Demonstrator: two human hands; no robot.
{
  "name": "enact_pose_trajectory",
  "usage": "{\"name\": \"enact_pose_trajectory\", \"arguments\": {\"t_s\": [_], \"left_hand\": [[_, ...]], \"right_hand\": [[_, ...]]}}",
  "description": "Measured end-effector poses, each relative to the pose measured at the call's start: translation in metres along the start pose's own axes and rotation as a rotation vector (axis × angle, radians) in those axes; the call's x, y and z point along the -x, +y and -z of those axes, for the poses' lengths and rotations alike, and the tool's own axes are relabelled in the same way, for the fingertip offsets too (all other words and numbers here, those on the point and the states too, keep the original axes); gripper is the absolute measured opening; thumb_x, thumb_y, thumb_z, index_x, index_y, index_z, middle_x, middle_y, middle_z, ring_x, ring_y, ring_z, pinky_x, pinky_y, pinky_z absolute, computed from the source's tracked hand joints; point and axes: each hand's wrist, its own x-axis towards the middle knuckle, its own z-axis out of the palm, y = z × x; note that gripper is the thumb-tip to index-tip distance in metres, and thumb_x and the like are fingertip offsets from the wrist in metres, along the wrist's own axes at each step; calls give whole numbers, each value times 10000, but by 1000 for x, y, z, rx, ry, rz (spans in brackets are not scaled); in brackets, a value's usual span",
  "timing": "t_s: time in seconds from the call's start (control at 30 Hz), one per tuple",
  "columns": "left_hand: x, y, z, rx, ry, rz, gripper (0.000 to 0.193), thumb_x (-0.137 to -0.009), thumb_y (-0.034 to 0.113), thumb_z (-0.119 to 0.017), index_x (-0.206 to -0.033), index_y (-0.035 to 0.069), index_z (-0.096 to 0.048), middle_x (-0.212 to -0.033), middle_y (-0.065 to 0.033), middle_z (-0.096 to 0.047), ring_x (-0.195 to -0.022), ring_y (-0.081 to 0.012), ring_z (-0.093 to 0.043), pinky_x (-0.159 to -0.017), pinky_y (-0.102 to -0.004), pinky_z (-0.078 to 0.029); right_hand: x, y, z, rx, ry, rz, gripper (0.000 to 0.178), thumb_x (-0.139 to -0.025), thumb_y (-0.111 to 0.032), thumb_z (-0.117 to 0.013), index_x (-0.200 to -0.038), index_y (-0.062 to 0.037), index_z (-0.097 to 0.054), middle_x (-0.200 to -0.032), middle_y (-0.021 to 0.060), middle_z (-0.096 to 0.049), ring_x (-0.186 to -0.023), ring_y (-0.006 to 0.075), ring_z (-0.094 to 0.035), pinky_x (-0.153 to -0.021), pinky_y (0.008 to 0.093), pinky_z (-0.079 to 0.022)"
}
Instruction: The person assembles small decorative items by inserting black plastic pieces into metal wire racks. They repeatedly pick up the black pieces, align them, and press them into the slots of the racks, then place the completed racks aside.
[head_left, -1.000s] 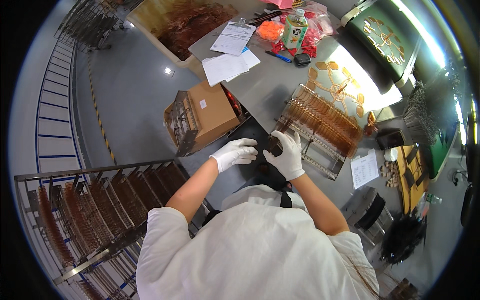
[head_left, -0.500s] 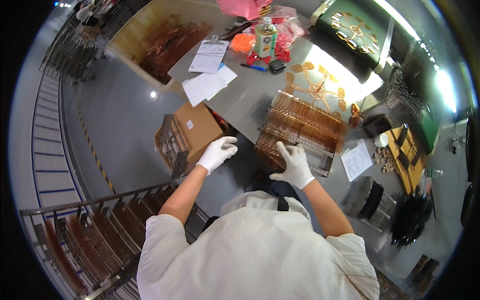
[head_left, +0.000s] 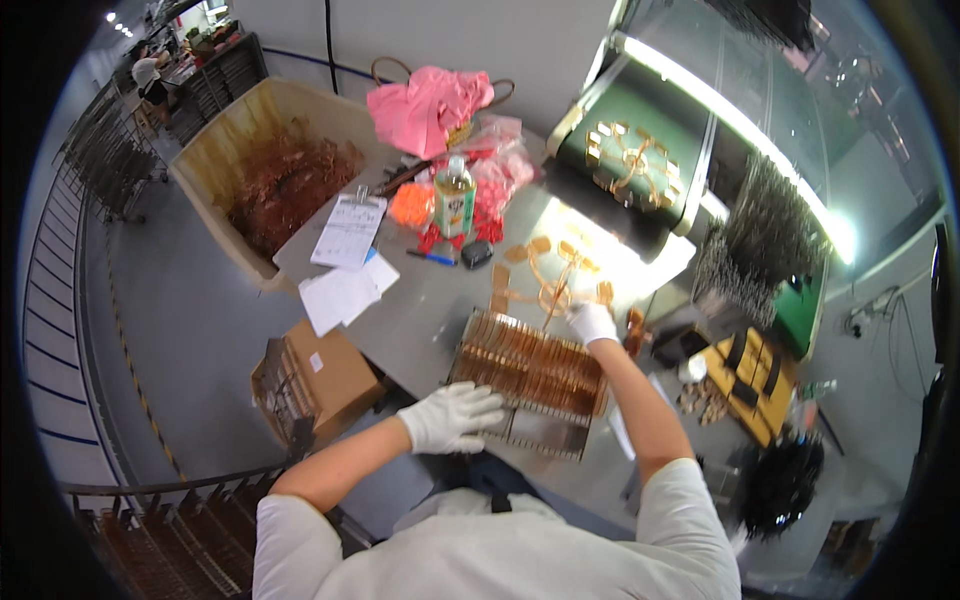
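Observation:
On the table lies a flat amber plastic lens tree [head_left: 548, 290], with lens-shaped pieces on thin branches round a hub. My right hand [head_left: 592, 323], in a white glove, reaches to the tree's near right side. Its fingers are curled together at the branches near the hub; the fingertips are partly hidden. Closer to me stands a wire rack [head_left: 540, 425] filled with rows of thin amber lenses [head_left: 530, 365]. My left hand [head_left: 455, 415], also gloved, is open at the rack's near left corner, fingers stretched out over its edge.
Behind are a bottle [head_left: 455, 197], a pink bag [head_left: 425, 110], a clipboard [head_left: 349, 230] and papers. A green conveyor [head_left: 570, 150] carries another lens tree [head_left: 633, 165]. Left stand a large bin [head_left: 190, 165] and a cardboard box [head_left: 330, 375]; right lies a yellow board [head_left: 745, 380].
My right hand has gone from above the rack's near side to the lens tree beyond it. My left hand has moved right to the rack's corner. The view has shifted.

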Motion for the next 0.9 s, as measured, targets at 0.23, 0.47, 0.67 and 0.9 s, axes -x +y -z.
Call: {"name": "enact_pose_trajectory", "arguments": {"t_s": [0.23,0.47,0.67,0.9], "left_hand": [[17,-1,32,167,255,312,586,-985,470,-626,-1363,25,-585,-1378,-217,-612,-1258,-416,-596,-1068,-513,-475],[44,-16,21,182,685,676,352,-955,244,-720,-1248,54,-672,-1202,-154,-714,-1082,-368,-683,-958,-455,-537],[43,-31,17,198,755,737,312,-933,160,-735,-1222,53,-688,-1153,-148,-728,-1044,-348,-696,-926,-434,-552],[81,-65,-13,257,765,952,244,-939,156,-717,-1155,42,-725,-1120,-138,-734,-1013,-318,-708,-880,-387,-576]], "right_hand": [[-94,-8,-73,59,-63,-381,650,-844,-457,-791,-1286,-31,-577,-1246,221,-708,-1151,358,-703,-958,432,-565],[-106,-10,-26,152,-178,-187,725,-813,-414,-785,-1343,14,-535,-1187,236,-723,-1106,371,-708,-934,429,-565],[-106,-9,-49,179,-143,-289,624,-900,-298,-689,-1341,68,-440,-1240,250,-701,-1141,368,-703,-970,428,-552],[-90,-39,56,5,-59,-190,428,-829,-279,-679,-1194,-59,-716,-1065,256,-746,-1045,379,-720,-927,434,-550]]}}
